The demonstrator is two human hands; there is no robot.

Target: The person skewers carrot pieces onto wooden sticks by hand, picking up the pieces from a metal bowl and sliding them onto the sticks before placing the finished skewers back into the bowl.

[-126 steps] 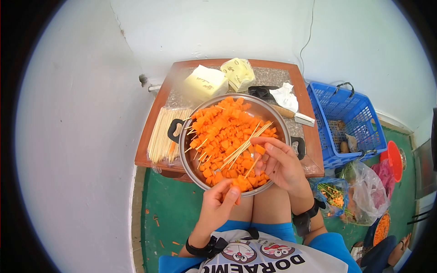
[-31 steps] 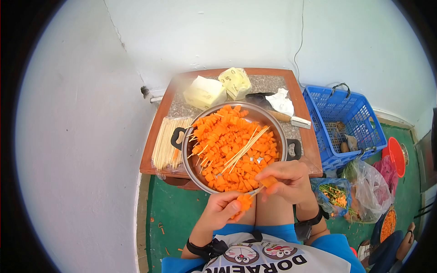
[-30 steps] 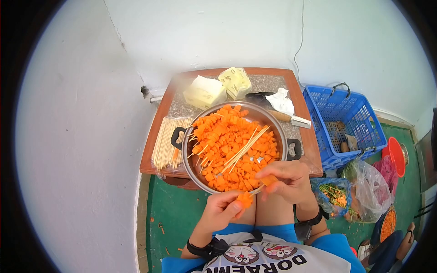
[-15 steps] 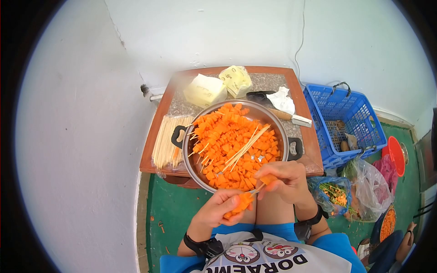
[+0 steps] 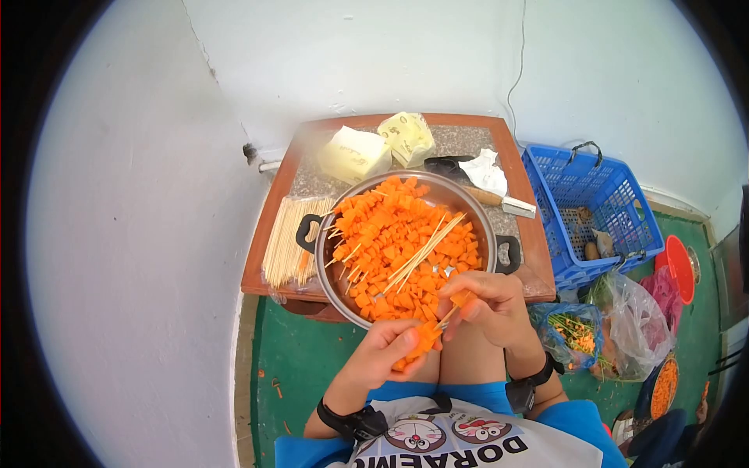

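Head camera is looking down while your left hand (image 5: pixel 382 351) is holding orange carrot chunks (image 5: pixel 427 337) on a thin stick (image 5: pixel 448 317), fingers curled snugly around them. Your right hand (image 5: pixel 495 308) is pinching a single chunk (image 5: pixel 462 299) near the stick's other end, thumb and fingers almost together. Both are staying by the big pan (image 5: pixel 452 187), where carrot bits (image 5: pixel 374 226) and loose sticks (image 5: pixel 425 253) are lying.

In mid-frame a pan (image 5: pixel 459 193) sits on the table (image 5: pixel 460 140), carrot pieces (image 5: pixel 390 222) in it, skewers (image 5: pixel 421 256) lying across them; left of it, a stick bundle (image 5: pixel 287 243); behind, packets (image 5: pixel 355 154); frame right, beside the table, a crate (image 5: pixel 552 228)
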